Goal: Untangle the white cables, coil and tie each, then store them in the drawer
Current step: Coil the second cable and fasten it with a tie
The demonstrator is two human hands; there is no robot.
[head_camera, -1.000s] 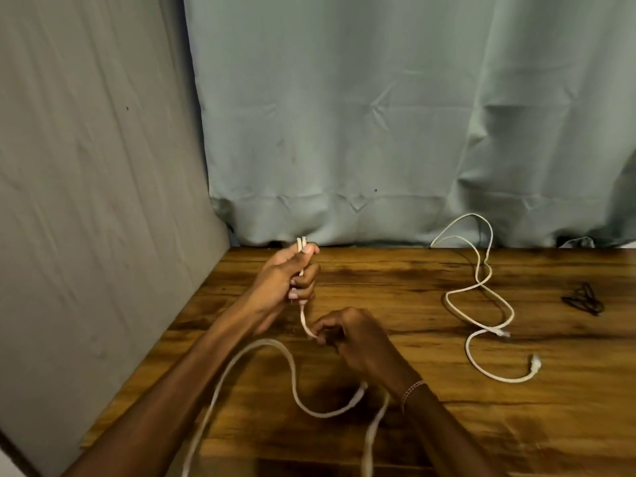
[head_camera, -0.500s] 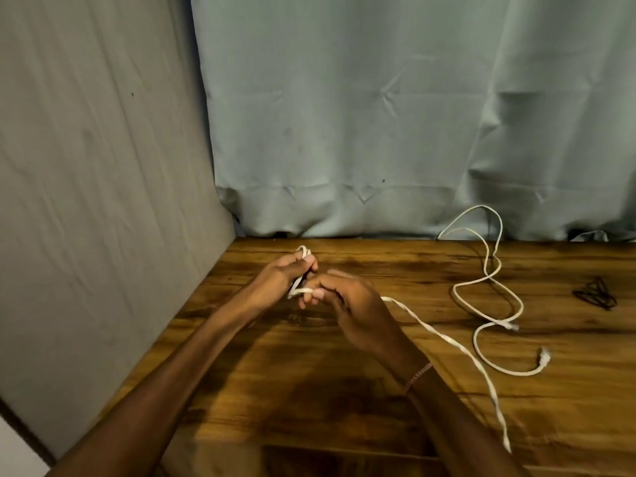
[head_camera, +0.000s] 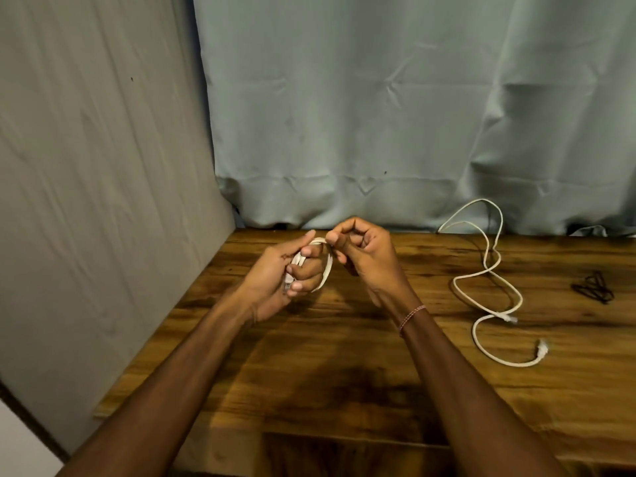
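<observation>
Near the back-left corner of the tabletop, bare wood in front, my left grip clutches the coiled cable, loop upright; right grip pinches its top

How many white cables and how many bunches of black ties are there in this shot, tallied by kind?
White cables: 2, the coiled cable in the left hand and the loose cable on the table.
Bunch of black ties: 1; single ties too tangled to count.
Total: 3.
</observation>
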